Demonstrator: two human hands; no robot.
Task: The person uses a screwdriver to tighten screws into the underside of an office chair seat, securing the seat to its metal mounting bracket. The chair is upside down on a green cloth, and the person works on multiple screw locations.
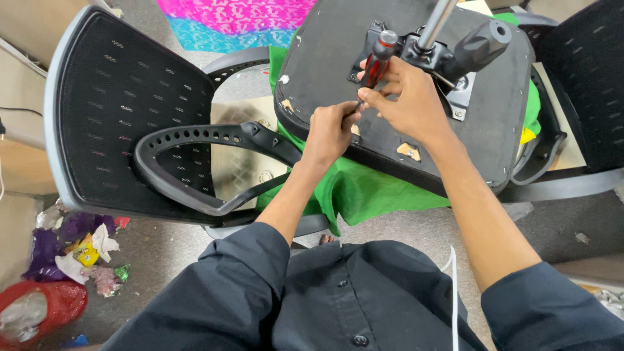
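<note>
The right hand (409,97) was closed around a screwdriver (374,65), its fingers wrapped over the red-and-black handle and the thumb pressed along the shaft side. The left hand (330,130) sat just below, fingers curled shut near the lower end of the shaft; whether they pinched the shaft or a fastener could not be told. The screwdriver stood tilted over the underside of an upturned chair seat (338,58), directly beneath both sets of fingers. A metal mounting plate (465,97) and a black lever knob (481,42) lay just beyond the right fingers. A black armrest (208,140) extended away from the left fingers. A green cloth (364,188) lay under the seat.
</note>
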